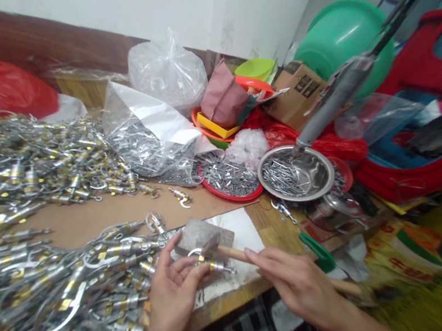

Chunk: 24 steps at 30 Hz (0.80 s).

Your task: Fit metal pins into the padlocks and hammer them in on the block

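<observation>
Near the table's front edge lies a grey block [202, 234] on white paper. My left hand [177, 281] is at its left front side, fingers curled, with its fingertips at a small metal fitting [217, 266] that has a curved hook and a brass-coloured part. My right hand [296, 280] is wrapped round the wooden handle [233, 253] of a hammer-like tool. The tool's blurred dark head [210, 245] is over the block, close to the hook. The handle's rear end sticks out beyond my right hand.
Fittings lie in heaps [31, 159] at the left. Behind the block are a red tray [229, 178] of small metal parts and a steel bowl [294, 172] of pins. A grey tool shaft [333, 97] slants over the bowl; a green clamp-like object [319, 254] lies at the right.
</observation>
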Each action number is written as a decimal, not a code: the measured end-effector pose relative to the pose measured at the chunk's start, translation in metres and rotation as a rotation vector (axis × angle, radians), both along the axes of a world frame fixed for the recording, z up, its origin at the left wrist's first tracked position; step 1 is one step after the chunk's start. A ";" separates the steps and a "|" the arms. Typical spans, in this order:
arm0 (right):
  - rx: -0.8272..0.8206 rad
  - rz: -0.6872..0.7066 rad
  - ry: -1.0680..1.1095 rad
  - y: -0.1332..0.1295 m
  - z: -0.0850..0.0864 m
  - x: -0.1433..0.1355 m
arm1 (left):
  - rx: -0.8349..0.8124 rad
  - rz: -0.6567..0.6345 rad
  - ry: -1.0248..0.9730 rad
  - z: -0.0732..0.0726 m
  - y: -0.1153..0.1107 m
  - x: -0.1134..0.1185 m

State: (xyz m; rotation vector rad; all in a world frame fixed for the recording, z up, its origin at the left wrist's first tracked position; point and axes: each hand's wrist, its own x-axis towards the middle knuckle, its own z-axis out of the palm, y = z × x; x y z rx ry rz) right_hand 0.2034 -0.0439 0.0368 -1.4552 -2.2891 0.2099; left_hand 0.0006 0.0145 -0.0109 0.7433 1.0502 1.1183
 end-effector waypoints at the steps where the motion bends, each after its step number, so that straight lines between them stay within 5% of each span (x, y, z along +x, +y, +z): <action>1: 0.020 -0.012 0.004 -0.001 -0.002 0.000 | -0.002 0.008 0.003 0.000 0.000 0.000; 9: -0.049 -0.151 0.218 -0.007 -0.028 0.014 | -0.012 0.008 0.036 0.001 -0.001 0.001; 15: -0.248 -0.349 0.243 0.019 -0.052 0.047 | 0.141 -0.139 0.493 0.005 0.002 -0.008; 19: -0.182 -0.323 0.048 0.056 -0.040 0.043 | 0.426 -0.147 0.691 0.005 0.003 -0.014; 24: -0.098 -0.412 -0.126 0.139 -0.029 0.024 | 0.647 -0.034 0.809 0.008 0.003 -0.013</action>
